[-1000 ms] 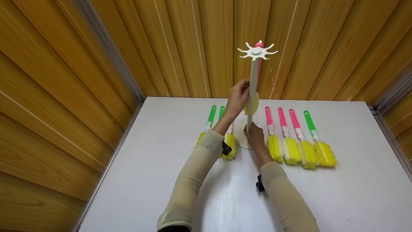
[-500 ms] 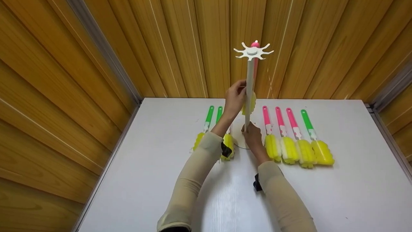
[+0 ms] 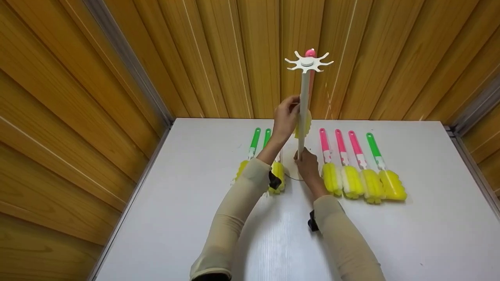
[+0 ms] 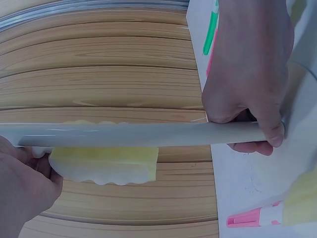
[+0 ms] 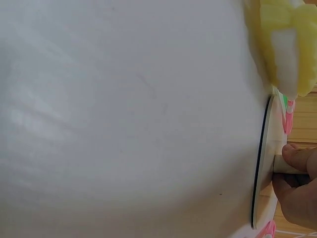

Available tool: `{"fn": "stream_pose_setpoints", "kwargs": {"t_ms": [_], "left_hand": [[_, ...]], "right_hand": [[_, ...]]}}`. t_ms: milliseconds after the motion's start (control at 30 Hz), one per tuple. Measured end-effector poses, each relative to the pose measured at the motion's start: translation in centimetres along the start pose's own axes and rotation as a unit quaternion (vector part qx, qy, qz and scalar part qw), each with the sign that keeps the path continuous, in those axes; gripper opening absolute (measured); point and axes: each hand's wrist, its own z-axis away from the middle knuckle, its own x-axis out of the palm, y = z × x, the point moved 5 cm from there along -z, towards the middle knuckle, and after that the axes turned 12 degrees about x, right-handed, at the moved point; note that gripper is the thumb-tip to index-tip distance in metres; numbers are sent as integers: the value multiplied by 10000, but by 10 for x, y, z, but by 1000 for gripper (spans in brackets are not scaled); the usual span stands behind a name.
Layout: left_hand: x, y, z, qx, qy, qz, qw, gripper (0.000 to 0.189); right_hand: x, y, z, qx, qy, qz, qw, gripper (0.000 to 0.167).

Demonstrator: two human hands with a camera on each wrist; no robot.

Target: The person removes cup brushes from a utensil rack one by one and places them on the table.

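A white stand rises from a round base [image 3: 292,170], its pole [image 3: 303,113] topped by a ring of curved hooks [image 3: 307,62]. Low on the pole, just above the base, my right hand [image 3: 308,168] grips it. Behind the pole a sponge bottle brush with a yellow-and-white head [image 4: 104,166] hangs head down. Its pink handle end [image 3: 310,53] shows at the far side of the hooks. My left hand [image 3: 286,119] pinches this brush at the neck, just above the sponge; the pole hides part of the brush and fingertips.
Several sponge brushes with pink and green handles lie on the white table [image 3: 156,218]. To the right of the base they form a row, with a green-handled brush [image 3: 391,183] outermost. Others, including a yellow sponge head [image 3: 277,175], lie left, partly under my left arm. Wood-patterned walls [image 3: 226,58] stand behind.
Both hands keep their hold on the brush and the pole. The head view shifts slightly; the things on the table stay put.
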Motion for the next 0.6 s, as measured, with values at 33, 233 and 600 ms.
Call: {"fn": "stream_pose_setpoints", "kwargs": {"t_ms": [33,233,600], "left_hand": [[0,1,0,24,-12,0,10000,24],[-1,2,-3,151,-6,-45,9999,24],[-3,2,-12,82,61,-160,9998,24]], "right_hand": [[0,0,0,0,1,-30,10000,5],[1,1,-1,0,-5,-63,10000,6],[1,2,0,-37,88,-75,9999,6]]}}
